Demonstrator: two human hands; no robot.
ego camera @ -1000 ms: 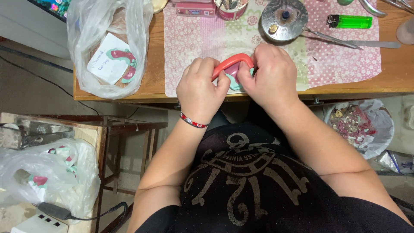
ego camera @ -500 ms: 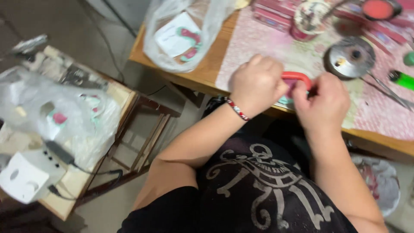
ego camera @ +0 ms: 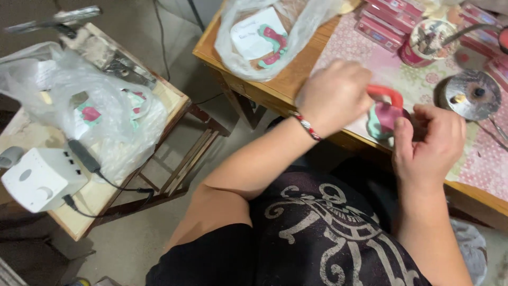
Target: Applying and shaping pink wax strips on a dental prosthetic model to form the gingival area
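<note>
Both hands meet at the near edge of the wooden table [ego camera: 275, 79], over a pink patterned mat [ego camera: 370, 47]. Between them sits one dental model [ego camera: 386, 114] — a pink plate on a pale teal base, with a red arched strip curving over its top. The left hand [ego camera: 336, 95], a beaded bracelet [ego camera: 307, 127] at its wrist, is curled shut on the left end of the red strip. The right hand [ego camera: 431, 145] has its fingers bent around the model's right side, thumb pressed against the pink part.

Two clear plastic bags are in view — one [ego camera: 275, 37] on the table, one [ego camera: 79, 106] on the low side stand [ego camera: 174, 103] — each holding a similar pink and teal piece. One round metal dish [ego camera: 471, 95] lies just beyond the right hand, and one white box [ego camera: 39, 177] with a cable sits on the stand.
</note>
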